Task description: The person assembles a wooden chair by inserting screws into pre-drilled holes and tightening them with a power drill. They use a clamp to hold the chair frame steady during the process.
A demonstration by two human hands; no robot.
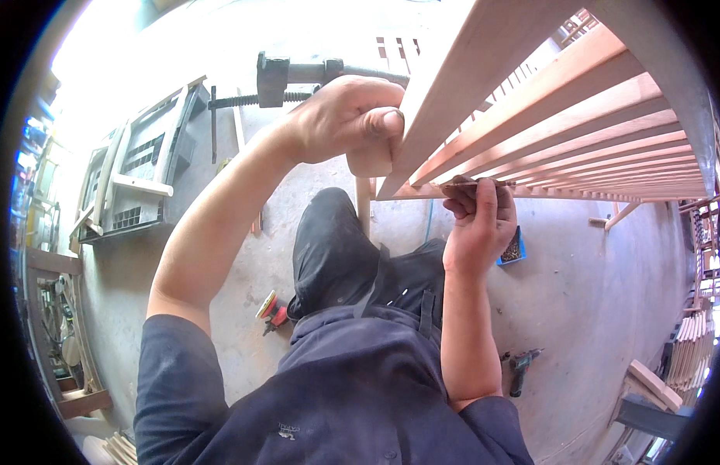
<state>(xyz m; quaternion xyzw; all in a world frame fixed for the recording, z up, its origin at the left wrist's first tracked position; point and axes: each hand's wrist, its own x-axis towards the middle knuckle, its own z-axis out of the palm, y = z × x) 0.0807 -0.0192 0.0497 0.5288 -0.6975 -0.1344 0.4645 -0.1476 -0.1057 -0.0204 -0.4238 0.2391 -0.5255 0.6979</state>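
Observation:
A slatted wooden frame (pixel 577 116) with several parallel pale reddish slats fills the upper right. My left hand (pixel 352 116) is closed around the frame's pale end post near its left edge. My right hand (pixel 478 221) comes up from below and pinches a small dark flat piece, possibly sandpaper, against the frame's lower rail (pixel 561 190). What exactly the fingers hold is partly hidden. Behind my left hand a metal bar clamp (pixel 298 77) lies across the scene.
On the concrete floor lie a red power sander (pixel 272 312), a green cordless drill (pixel 521 364) and a blue box of screws (pixel 513 249). Slatted wooden frames (pixel 135 178) lean at the left. Stacked timber parts (pixel 689 349) stand at the right.

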